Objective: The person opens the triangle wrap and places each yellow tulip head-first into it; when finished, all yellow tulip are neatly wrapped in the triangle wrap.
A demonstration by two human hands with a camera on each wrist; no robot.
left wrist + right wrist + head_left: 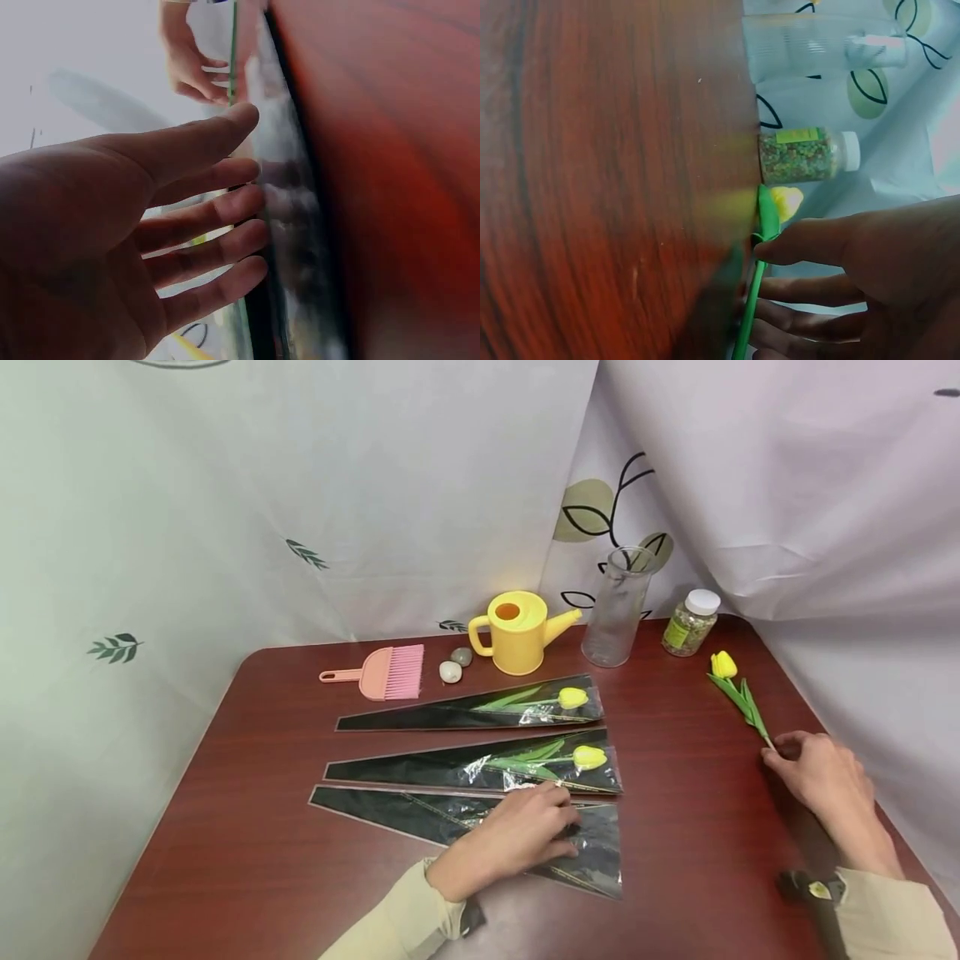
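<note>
Over a black-backed clear flower sleeve [600, 839] with no flower in it, my left hand [525, 831] reaches with its fingers spread, fingertips right at the plastic. My right hand [821, 777] is at the right edge of the table. Its thumb and fingers lie on either side of the green stem of a yellow tulip [723, 666], loosely and without closing round it. Near the right thumb tip in the right wrist view are the tulip's leaf [769, 214] and stem. Two more sleeves each hold a yellow tulip [589, 757], their blooms pointing right.
Along the back stand a yellow watering can [519, 639], a clear glass vase [615, 614] and a white-lidded jar [690, 625] of small granules. Left of them lie two stones [451, 672] and a pink brush with dustpan [378, 674]. Patterned white cloth [412, 502] hangs behind the table.
</note>
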